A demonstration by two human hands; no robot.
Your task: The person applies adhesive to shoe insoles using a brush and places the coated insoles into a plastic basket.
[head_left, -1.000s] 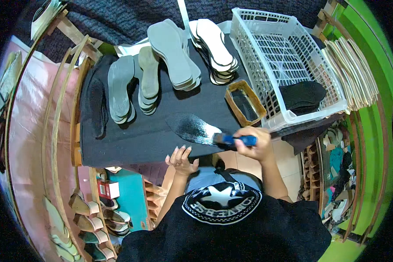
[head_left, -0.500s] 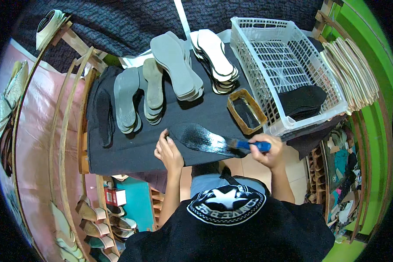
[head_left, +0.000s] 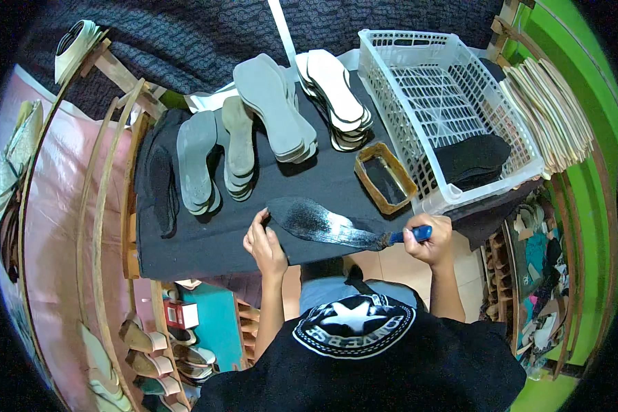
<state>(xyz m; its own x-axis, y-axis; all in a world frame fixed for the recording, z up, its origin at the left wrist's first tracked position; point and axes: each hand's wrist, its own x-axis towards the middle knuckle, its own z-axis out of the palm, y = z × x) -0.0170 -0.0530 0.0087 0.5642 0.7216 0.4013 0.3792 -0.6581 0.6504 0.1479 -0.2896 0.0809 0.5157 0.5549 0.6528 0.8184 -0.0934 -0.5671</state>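
Currently, a black shirt [head_left: 254,384] is filling the nearest space, just short of the black insole [head_left: 299,218]. That insole is lying crosswise on the cloth-covered counter [head_left: 213,250], and a wet-looking gloss is shining from its middle toward its right end. At the insole's left end, the left hand [head_left: 265,248] is resting with its fingers half curled; the fingertips are sitting at the edge, though I cannot tell whether they are pinching it. At the insole's right end, the right hand [head_left: 430,242] is gripping a blue-handled brush [head_left: 413,235], its fingers closing around the handle, and the bristles are meeting the insole's surface.

Just beyond the insole, to its right, an amber-brown tray [head_left: 397,206] is standing with something dark inside. Well to the insole's left, a pile of black pieces [head_left: 162,189] is lying. Beyond the insole, from left to right, a grey pile [head_left: 196,158], an olive-grey pile [head_left: 239,137], a larger light-grey pile [head_left: 268,96] and a white pile [head_left: 338,86] are lying. Beyond the insole and to its right, a white plastic crate [head_left: 399,103] is holding stacked black soles [head_left: 477,154]. Farthest beyond the insole, a dark patterned cloth [head_left: 185,48] is hanging.
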